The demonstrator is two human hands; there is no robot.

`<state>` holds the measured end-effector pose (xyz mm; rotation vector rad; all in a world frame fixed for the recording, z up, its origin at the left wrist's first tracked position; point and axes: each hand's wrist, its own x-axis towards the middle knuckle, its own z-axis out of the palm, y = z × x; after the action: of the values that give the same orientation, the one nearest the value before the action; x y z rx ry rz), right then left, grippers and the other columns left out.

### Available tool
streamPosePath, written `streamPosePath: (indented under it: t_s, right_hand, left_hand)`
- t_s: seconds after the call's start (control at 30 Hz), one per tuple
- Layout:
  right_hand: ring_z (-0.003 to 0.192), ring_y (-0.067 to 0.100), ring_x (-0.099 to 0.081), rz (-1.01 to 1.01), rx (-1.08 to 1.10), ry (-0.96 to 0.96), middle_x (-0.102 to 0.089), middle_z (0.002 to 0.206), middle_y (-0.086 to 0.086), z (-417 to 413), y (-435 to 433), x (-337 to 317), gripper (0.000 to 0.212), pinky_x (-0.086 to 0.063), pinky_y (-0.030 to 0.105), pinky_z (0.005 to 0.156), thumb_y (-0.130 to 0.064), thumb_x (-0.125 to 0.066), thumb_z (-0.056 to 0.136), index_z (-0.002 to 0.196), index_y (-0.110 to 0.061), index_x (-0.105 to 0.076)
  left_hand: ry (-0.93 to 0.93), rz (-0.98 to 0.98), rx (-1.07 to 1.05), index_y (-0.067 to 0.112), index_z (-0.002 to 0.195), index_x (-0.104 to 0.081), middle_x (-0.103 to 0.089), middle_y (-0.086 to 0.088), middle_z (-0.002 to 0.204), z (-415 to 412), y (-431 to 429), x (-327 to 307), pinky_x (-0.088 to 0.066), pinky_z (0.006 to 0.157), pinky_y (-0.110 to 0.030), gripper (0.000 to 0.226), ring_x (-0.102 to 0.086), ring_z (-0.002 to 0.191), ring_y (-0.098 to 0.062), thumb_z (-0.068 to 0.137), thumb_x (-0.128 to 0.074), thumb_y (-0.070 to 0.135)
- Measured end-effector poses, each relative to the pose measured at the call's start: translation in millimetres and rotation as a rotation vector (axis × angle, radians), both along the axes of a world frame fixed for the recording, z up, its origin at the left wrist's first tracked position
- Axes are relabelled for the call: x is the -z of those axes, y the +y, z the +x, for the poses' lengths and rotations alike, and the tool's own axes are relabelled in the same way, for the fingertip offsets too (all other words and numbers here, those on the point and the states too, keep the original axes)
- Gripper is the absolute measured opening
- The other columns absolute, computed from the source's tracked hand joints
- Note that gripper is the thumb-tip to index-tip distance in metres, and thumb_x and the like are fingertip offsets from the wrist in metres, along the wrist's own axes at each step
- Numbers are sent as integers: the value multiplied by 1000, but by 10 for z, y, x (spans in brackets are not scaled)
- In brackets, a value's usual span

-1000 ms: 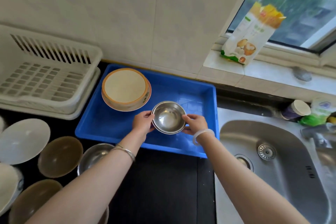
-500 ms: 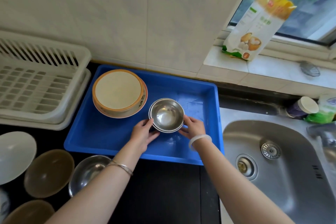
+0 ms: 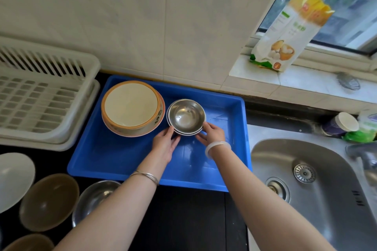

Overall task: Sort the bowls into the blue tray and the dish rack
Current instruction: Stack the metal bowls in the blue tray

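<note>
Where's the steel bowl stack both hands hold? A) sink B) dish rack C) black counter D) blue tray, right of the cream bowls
D: the steel bowl stack is inside the blue tray, right of the cream bowls.
</note>
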<state>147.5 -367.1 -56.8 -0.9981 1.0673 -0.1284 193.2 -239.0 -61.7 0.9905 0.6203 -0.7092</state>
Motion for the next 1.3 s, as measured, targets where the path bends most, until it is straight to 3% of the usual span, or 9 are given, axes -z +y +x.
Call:
streamPosePath:
  t_s: [0.23,0.53,0.67,0.8,0.97,1.1,1.2,1.3]
  right_hand:
    - [79,21,-65,34,39,-45,-64,102,11,129,8,-35,23,-54,25,63,-14,-54,93,113,-5,-61]
    - [94,21,-62,1,-85,-36,-63,105,2,110,-3,-39,16,-52,28,79,-23,-54,92,104,-16,-62]
    - [98,25,-59,-134,-83,10,-58,114,5,71,-17,-59,25,-50,36,86,-19,-46,96,117,-12,-58]
    - [90,23,-61,-273,-109,4,-61,110,7,-121,47,-184,30,-51,33,78,-17,-40,98,122,-8,-56]
    - [76,16,-63,-336,-314,-64,-66,97,7,-493,331,-452,23,-49,23,65,-16,-40,98,107,-11,-61]
    - [68,13,-62,-400,-511,-76,-66,85,3,-754,666,-581,21,-48,23,64,-14,-41,96,94,-17,-61]
    - [65,12,-62,-424,-726,-34,-67,85,2,-916,960,-512,21,-49,27,67,-14,-41,94,94,-18,-62]
    - [62,9,-60,-428,-923,35,-67,87,-1,-1076,1274,-356,20,-48,20,60,-17,-42,93,95,-22,-62]
  left_hand:
    - [-25,-1,-28,-2,131,-45,-48,-18,139,70,-113,-43,-40,106,-35,39,-47,128,-29,94,-49,7]
    - [-45,32,-24,0,131,-46,-50,-17,137,118,-148,-64,-39,106,-36,37,-46,128,-31,95,-47,9]
    - [-102,84,7,0,134,-43,-49,-17,138,74,-112,-64,-38,107,-34,40,-46,128,-29,95,-48,8]
    - [-192,214,91,1,136,-41,-48,-15,139,-78,49,-76,-41,103,-32,43,-48,127,-28,94,-49,8]
    - [-452,414,292,7,128,-53,-58,-12,126,-342,414,-246,-47,88,-28,36,-57,107,-17,92,-53,13]
    - [-689,665,436,11,114,-64,-67,-6,112,-637,850,-402,-51,90,-36,26,-61,99,-15,89,-59,16]
    - [-758,789,427,14,105,-66,-68,-1,101,-960,1200,-459,-48,83,-27,19,-62,88,-12,87,-61,17]
    - [-744,898,362,12,103,-66,-68,-2,94,-1354,1558,-461,-45,77,-24,18,-62,82,-13,85,-63,14]
